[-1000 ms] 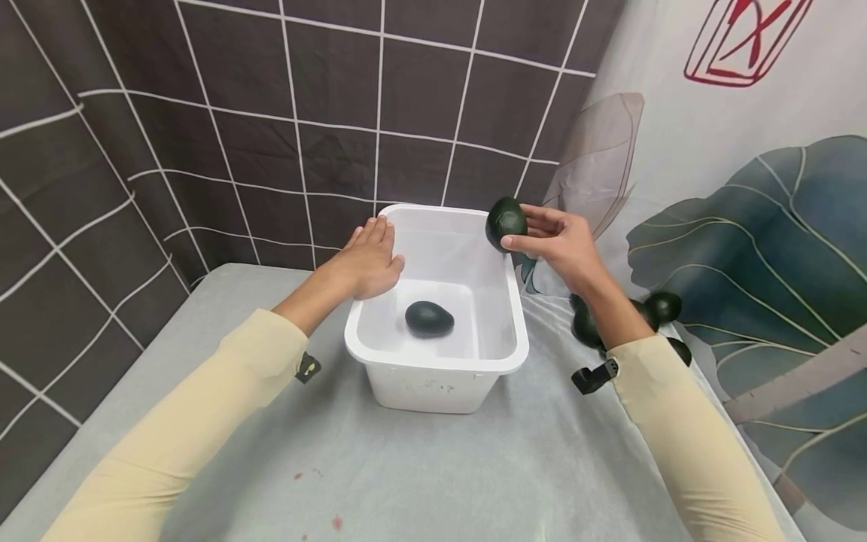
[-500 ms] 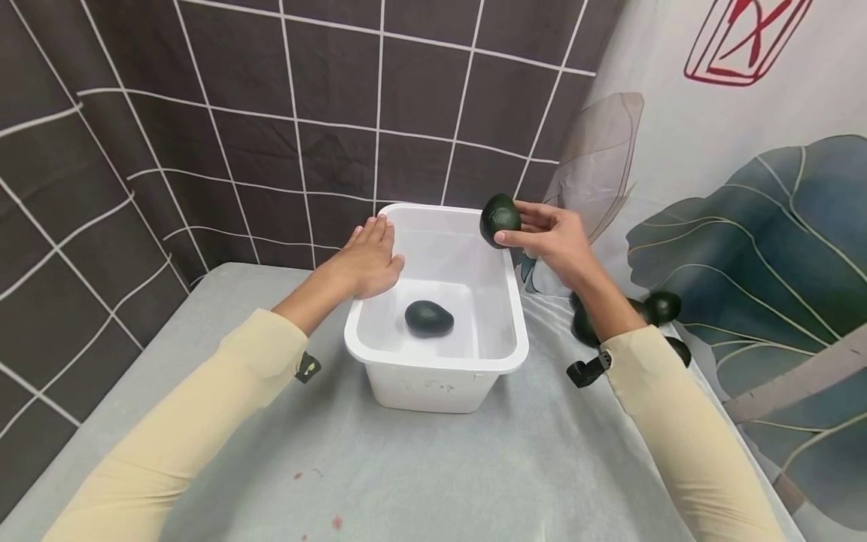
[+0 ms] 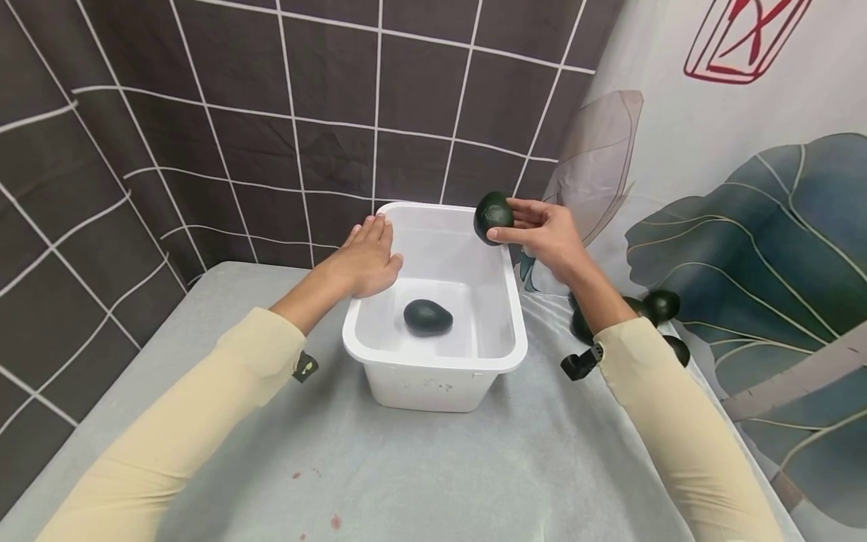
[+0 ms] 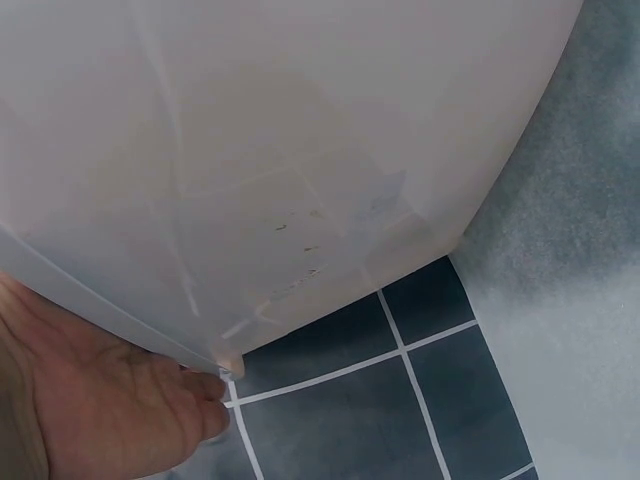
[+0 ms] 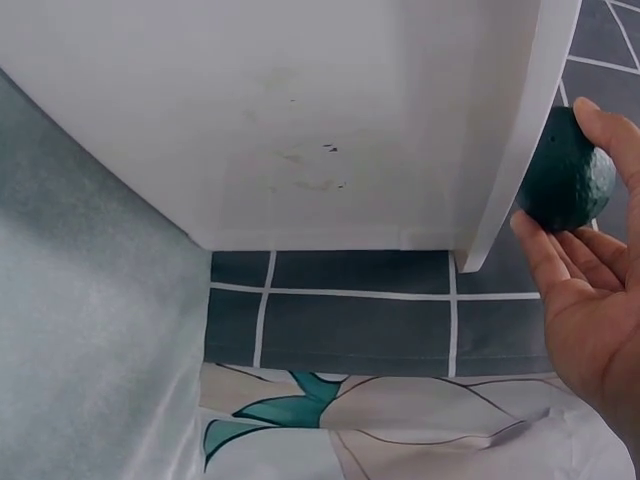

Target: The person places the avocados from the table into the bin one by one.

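A dark green avocado (image 3: 493, 217) is pinched between the thumb and fingers of my right hand (image 3: 550, 235), above the far right rim of a white plastic tub (image 3: 433, 360). The right wrist view shows the same avocado (image 5: 566, 172) beside the tub's outer wall (image 5: 330, 120). My left hand (image 3: 369, 260) lies with fingers extended on the tub's left rim. In the left wrist view, part of that hand (image 4: 110, 410) shows against the rim. A second avocado (image 3: 427, 318) lies on its side on the tub's floor.
More avocados (image 3: 662, 305) lie on the grey cloth-covered table (image 3: 433, 474) to the right, partly hidden behind my right forearm. A dark tile-patterned curtain (image 3: 339, 150) hangs behind the tub, and a white leaf-printed one (image 3: 745, 263) hangs at right.
My right hand has drifted slightly left with the avocado, further over the tub's rim. The left hand and the tub look the same as before.
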Demonstrator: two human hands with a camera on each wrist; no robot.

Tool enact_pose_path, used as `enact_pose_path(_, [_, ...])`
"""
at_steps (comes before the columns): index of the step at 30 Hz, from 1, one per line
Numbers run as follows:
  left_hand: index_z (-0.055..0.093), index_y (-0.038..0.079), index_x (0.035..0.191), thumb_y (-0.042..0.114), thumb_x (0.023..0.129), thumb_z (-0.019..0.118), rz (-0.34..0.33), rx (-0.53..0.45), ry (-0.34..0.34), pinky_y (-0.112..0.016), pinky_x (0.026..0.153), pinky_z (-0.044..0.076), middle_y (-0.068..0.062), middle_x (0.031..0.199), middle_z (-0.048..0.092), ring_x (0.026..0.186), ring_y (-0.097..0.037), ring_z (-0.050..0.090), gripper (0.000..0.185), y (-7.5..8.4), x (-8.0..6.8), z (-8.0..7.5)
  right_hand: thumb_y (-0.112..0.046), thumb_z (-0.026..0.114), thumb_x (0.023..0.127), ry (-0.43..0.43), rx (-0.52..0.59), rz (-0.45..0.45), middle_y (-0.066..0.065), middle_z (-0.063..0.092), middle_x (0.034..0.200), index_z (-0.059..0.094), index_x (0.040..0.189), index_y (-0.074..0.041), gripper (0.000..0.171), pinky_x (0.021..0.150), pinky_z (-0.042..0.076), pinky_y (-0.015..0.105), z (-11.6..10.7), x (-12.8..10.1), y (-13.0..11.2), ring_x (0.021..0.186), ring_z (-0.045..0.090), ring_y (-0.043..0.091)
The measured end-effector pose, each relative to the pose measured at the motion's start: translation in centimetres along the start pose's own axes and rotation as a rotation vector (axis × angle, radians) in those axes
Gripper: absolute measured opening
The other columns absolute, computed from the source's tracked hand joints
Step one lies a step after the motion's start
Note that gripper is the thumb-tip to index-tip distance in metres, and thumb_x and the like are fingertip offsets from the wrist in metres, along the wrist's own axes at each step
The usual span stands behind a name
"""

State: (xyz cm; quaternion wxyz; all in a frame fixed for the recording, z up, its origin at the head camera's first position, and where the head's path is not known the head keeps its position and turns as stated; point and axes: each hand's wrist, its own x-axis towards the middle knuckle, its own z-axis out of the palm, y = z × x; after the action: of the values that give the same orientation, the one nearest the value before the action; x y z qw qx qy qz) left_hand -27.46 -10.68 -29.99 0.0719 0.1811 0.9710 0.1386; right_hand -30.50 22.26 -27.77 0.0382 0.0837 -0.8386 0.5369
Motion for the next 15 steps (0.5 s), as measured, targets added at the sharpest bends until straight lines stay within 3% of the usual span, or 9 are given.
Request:
enact_pose_path(9, [0.002,-0.009,0.177,0.04,0.118,0.026,0.0,-0.001,-0.003,-0.052,0.147,-0.007,-0.027,0.189,-0.011,0.178,-0.041,-0.012,0.081,-0.2,0.0,0.0,-0.029,0.097,0.091,-0.01,-0.019,0.02,0.011,0.071,0.159,0.066,0.159,-0.013,0.077,0.092,0.058,0.021,0.4,0.8,0.1,0.143,0.07,0.026])
enact_pose_path(15, [0.002,-0.01,0.177,0.039,0.118,0.027,0.002,-0.007,-0.004,-0.051,0.147,-0.007,-0.028,0.189,-0.01,0.179,-0.041,-0.013,0.081,0.0,0.0,-0.2,-0.029,0.096,0.092,-0.015,-0.018,0.027,0.013,0.069,0.16,0.064,0.16,-0.01,0.078,0.114,0.058,0.036,0.5,1.4,0.2,0.147,0.068,0.028])
